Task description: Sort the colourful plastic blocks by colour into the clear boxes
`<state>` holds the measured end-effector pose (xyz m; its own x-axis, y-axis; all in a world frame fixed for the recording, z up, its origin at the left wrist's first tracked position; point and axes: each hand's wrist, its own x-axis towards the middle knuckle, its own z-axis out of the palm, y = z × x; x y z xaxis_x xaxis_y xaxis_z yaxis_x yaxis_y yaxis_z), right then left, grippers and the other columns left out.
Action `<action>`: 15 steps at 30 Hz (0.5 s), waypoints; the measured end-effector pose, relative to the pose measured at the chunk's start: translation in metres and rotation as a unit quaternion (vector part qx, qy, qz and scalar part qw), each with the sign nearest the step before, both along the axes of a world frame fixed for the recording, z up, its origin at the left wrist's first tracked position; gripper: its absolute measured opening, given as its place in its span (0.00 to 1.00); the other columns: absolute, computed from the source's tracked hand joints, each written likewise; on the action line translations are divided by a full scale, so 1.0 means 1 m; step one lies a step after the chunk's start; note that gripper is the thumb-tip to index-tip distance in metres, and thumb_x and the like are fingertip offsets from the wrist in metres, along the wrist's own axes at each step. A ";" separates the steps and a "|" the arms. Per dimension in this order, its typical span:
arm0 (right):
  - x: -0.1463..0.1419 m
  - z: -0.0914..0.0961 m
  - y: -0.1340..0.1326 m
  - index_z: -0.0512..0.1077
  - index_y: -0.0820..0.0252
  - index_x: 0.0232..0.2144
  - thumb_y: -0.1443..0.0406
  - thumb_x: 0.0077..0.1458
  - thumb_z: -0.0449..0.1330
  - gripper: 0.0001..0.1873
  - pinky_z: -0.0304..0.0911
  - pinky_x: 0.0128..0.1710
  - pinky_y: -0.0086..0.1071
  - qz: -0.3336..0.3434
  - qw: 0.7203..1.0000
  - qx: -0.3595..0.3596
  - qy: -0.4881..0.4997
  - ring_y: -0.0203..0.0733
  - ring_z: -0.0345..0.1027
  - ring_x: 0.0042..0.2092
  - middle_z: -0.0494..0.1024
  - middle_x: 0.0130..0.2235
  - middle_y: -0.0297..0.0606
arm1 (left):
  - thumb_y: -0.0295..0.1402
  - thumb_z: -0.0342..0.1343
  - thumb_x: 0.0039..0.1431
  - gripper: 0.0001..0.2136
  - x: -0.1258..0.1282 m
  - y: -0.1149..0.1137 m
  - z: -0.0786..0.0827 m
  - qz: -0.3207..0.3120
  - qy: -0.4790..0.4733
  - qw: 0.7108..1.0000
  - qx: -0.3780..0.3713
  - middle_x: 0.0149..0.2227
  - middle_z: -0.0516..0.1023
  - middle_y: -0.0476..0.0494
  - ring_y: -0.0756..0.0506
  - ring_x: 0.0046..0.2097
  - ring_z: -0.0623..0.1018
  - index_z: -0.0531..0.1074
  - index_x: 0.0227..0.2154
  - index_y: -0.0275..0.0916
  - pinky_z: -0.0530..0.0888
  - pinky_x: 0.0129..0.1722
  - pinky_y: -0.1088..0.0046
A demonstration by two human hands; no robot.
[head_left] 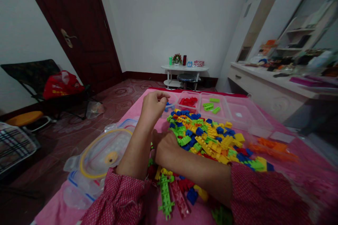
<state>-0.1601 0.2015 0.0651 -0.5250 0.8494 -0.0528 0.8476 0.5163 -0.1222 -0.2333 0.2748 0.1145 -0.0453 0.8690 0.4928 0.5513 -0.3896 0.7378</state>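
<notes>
My left hand [155, 104] is above the round clear container [173, 99] at the table's far side, its fingers bent toward the thumb. Blue bricks [168, 104] show just under its fingertips; whether it pinches one, I cannot make out. My right hand [167, 145] is curled at the left edge of the heap of mixed toy bricks [208, 137], partly behind my left forearm. What its fingers close on is hidden. Close to me lie a long green toy piece [165, 195] and a long red piece [180, 197].
Clear boxes stand behind the heap: one with red bricks [188, 102], one with green bricks [208, 107], and a larger box [241, 112]. Stacked lids [105, 154] lie at left. Orange pieces [273, 147] are at right on the pink cloth [59, 204].
</notes>
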 end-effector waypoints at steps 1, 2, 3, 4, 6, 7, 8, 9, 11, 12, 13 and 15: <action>0.006 0.002 -0.004 0.70 0.65 0.44 0.65 0.49 0.58 0.18 0.62 0.41 0.42 0.010 1.000 0.001 -0.004 0.51 0.72 0.41 0.78 0.39 0.49 | 0.28 0.49 0.49 0.13 0.001 0.001 -0.001 -0.002 0.005 1.000 -0.003 0.31 0.80 0.42 0.48 0.31 0.78 0.77 0.33 0.34 0.73 0.33 0.75; 0.012 0.004 -0.010 0.72 0.65 0.42 0.66 0.49 0.57 0.16 0.61 0.42 0.42 0.024 1.000 0.003 -0.004 0.51 0.72 0.41 0.78 0.39 0.49 | 0.28 0.49 0.49 0.12 0.002 0.001 -0.002 -0.004 0.010 1.000 -0.006 0.31 0.81 0.42 0.47 0.32 0.78 0.77 0.33 0.34 0.73 0.33 0.75; 0.018 0.005 -0.015 0.72 0.65 0.40 0.67 0.49 0.57 0.14 0.60 0.44 0.43 0.039 0.999 0.010 0.003 0.51 0.71 0.42 0.78 0.39 0.48 | 0.28 0.49 0.50 0.12 0.003 0.002 -0.003 -0.007 0.014 1.000 -0.011 0.31 0.81 0.42 0.47 0.32 0.78 0.77 0.33 0.34 0.73 0.33 0.75; 0.026 0.007 -0.021 0.73 0.65 0.38 0.68 0.49 0.57 0.13 0.58 0.46 0.43 0.052 0.998 0.023 0.018 0.51 0.70 0.43 0.78 0.39 0.48 | 0.28 0.50 0.50 0.12 0.004 0.003 -0.005 -0.009 0.019 1.000 -0.015 0.32 0.81 0.42 0.47 0.32 0.78 0.77 0.34 0.35 0.73 0.33 0.75; 0.041 0.010 -0.031 0.73 0.65 0.37 0.68 0.49 0.56 0.11 0.56 0.48 0.42 0.067 0.995 0.048 0.053 0.49 0.68 0.44 0.77 0.38 0.46 | 0.29 0.50 0.50 0.12 0.007 0.004 -0.007 -0.018 0.025 0.999 -0.023 0.33 0.81 0.42 0.47 0.33 0.78 0.77 0.35 0.35 0.73 0.33 0.75; 0.050 0.012 -0.035 0.73 0.64 0.37 0.69 0.50 0.56 0.11 0.55 0.49 0.42 0.068 0.994 0.058 0.067 0.49 0.68 0.44 0.77 0.39 0.46 | 0.29 0.50 0.50 0.12 0.008 0.004 -0.009 -0.025 0.028 0.999 -0.026 0.33 0.81 0.42 0.47 0.34 0.78 0.77 0.35 0.35 0.73 0.33 0.74; 0.058 0.014 -0.038 0.73 0.64 0.37 0.68 0.50 0.56 0.11 0.55 0.49 0.42 0.065 0.993 0.067 0.078 0.48 0.67 0.45 0.77 0.39 0.45 | 0.29 0.51 0.50 0.12 0.010 0.005 -0.011 -0.034 0.029 0.999 -0.027 0.33 0.81 0.42 0.47 0.34 0.78 0.77 0.35 0.35 0.73 0.34 0.74; 0.067 0.016 -0.040 0.72 0.63 0.37 0.68 0.50 0.56 0.11 0.55 0.49 0.42 0.058 0.992 0.074 0.086 0.48 0.67 0.45 0.77 0.39 0.45 | 0.29 0.51 0.51 0.12 0.013 0.006 -0.013 -0.047 0.031 0.998 -0.029 0.33 0.81 0.42 0.46 0.35 0.78 0.77 0.35 0.35 0.73 0.34 0.74; 0.084 0.019 -0.041 0.73 0.62 0.38 0.68 0.50 0.57 0.11 0.55 0.48 0.42 0.026 0.991 0.080 0.106 0.49 0.67 0.45 0.77 0.39 0.43 | 0.30 0.51 0.52 0.11 0.019 0.006 -0.018 -0.074 0.037 0.996 -0.035 0.33 0.81 0.42 0.46 0.35 0.78 0.77 0.35 0.34 0.73 0.34 0.73; 0.092 0.020 -0.040 0.74 0.61 0.38 0.67 0.50 0.58 0.11 0.55 0.48 0.42 0.009 0.989 0.078 0.123 0.48 0.67 0.45 0.77 0.39 0.42 | 0.30 0.51 0.52 0.11 0.023 0.006 -0.019 -0.090 0.043 0.994 -0.041 0.33 0.81 0.42 0.46 0.35 0.78 0.77 0.35 0.34 0.73 0.35 0.73; 0.101 0.020 -0.038 0.74 0.59 0.39 0.66 0.50 0.58 0.12 0.56 0.48 0.41 -0.005 0.987 0.072 0.144 0.47 0.67 0.44 0.78 0.39 0.40 | 0.30 0.51 0.52 0.11 0.028 0.005 -0.021 -0.107 0.051 0.992 -0.048 0.33 0.81 0.42 0.46 0.35 0.78 0.77 0.35 0.34 0.73 0.35 0.72; 0.118 0.022 -0.033 0.75 0.56 0.38 0.65 0.51 0.59 0.11 0.58 0.47 0.37 -0.031 0.977 0.059 0.200 0.45 0.69 0.44 0.79 0.39 0.37 | 0.30 0.52 0.53 0.11 0.036 0.002 -0.023 -0.149 0.075 0.984 -0.060 0.35 0.81 0.42 0.46 0.36 0.78 0.77 0.37 0.35 0.73 0.37 0.71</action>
